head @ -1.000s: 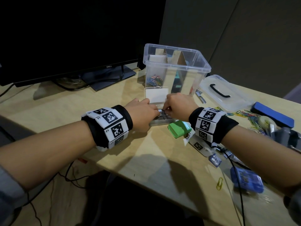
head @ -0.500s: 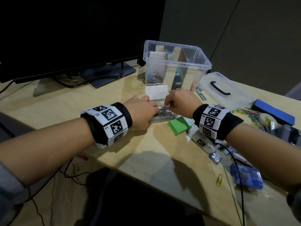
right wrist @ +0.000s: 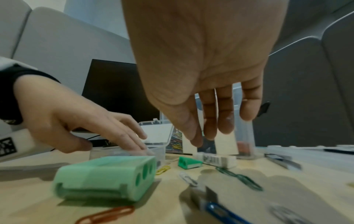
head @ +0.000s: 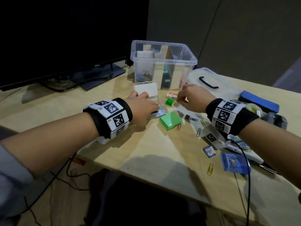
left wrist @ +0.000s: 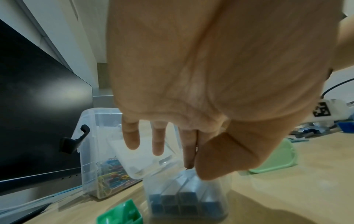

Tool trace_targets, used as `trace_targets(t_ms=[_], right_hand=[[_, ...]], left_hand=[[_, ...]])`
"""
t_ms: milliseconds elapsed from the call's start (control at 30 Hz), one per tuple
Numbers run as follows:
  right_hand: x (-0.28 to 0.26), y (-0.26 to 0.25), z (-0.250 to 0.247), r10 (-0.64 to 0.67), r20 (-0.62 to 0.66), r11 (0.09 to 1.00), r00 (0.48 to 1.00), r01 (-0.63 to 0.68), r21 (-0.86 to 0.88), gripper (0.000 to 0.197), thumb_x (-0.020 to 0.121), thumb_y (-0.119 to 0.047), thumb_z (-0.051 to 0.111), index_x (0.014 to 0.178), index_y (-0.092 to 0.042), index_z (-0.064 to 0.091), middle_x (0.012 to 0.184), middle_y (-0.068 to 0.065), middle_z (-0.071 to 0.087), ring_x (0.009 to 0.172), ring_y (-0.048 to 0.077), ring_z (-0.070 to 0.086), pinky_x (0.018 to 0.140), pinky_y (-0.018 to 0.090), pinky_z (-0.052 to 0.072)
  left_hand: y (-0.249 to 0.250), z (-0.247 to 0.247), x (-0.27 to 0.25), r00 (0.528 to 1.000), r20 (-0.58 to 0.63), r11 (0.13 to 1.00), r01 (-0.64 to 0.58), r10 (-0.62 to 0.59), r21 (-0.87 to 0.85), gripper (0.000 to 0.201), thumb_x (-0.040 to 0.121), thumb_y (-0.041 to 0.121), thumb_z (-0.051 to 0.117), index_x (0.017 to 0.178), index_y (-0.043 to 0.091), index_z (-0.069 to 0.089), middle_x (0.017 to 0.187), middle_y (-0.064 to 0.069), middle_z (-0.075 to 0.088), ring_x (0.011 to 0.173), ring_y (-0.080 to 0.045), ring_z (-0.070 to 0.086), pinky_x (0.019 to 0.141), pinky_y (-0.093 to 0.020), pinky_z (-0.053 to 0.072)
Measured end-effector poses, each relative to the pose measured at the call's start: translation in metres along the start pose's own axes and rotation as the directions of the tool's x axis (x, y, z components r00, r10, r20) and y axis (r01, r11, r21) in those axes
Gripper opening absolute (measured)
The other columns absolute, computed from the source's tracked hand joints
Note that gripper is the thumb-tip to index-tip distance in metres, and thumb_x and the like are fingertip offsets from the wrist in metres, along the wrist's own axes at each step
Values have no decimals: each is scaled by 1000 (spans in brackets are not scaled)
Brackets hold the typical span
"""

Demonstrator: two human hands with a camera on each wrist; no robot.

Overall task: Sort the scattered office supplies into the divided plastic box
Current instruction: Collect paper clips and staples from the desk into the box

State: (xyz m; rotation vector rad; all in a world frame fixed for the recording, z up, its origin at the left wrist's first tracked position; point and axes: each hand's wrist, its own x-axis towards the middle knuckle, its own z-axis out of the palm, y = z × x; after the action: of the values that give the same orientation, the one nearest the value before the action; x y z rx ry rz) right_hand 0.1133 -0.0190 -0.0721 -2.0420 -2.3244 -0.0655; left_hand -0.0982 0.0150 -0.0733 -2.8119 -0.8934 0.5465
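Note:
The clear divided box (head: 187, 62) stands at the back of the desk with paper clips in its left section. In front of it lies a small clear staple case (head: 160, 111) with its lid (head: 145, 88) up and staple strips inside. My left hand (head: 151, 106) holds this case (right wrist: 159, 150), thumb against its near side and fingers laid over the top. My right hand (head: 182, 99) hovers to the right of the case, above a small green sharpener (head: 169, 101) and a white eraser (head: 171, 95). Its fingers (right wrist: 210, 130) hang loose and hold nothing.
A pale green sharpener (head: 170, 120) lies just right of the case. Paper clips (head: 200, 121), small blue staple boxes (head: 234, 163), a blue board eraser (head: 259, 101) and the box's lid (head: 210, 79) fill the right side. A monitor (head: 65, 38) stands at back left.
My right hand has lifted off the staple case and moved to the right, uncovering the small green sharpener and the eraser. My left hand has stayed on the case.

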Motion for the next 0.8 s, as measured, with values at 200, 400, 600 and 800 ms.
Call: trace_targets(t_ms=[200,400,600,800], right_hand=[[-23,18,-7,63,-7,998,998,-63,-11,18,91,-19,55,95,-13,72,92,1,55,85,21,56,73,34,48],[-40,35,-10,134,6,991,991,-134,1,18,91,-21,56,99,-14,71,91,-3,49,84,17,51,75,33,47],[-52,46,-10,180,68,984,981,-180,-7,17,92,-20,56,99,-15,71,91,-1,52,86,21,54,75,33,47],[-56,58,-16,245,145,969,959,-245,-16,15,91,-22,60,99,-16,71,95,3,66,91,23,60,72,30,46]], left_hand=[[2,-5,6,1000,14,1000,6,-6,31,69,87,25,57,149,31,28,150,10,35,134,-25,25,105,-44,28],[0,-6,12,998,60,1000,-3,1,29,73,85,28,57,150,34,25,151,13,33,133,-23,26,105,-46,28],[-2,-14,17,998,64,999,-23,25,-33,69,85,15,51,146,38,28,148,13,37,132,-20,28,104,-46,28],[18,-36,22,984,-177,1000,13,-9,22,49,89,19,51,137,26,46,130,2,50,119,-22,43,101,-44,35]])
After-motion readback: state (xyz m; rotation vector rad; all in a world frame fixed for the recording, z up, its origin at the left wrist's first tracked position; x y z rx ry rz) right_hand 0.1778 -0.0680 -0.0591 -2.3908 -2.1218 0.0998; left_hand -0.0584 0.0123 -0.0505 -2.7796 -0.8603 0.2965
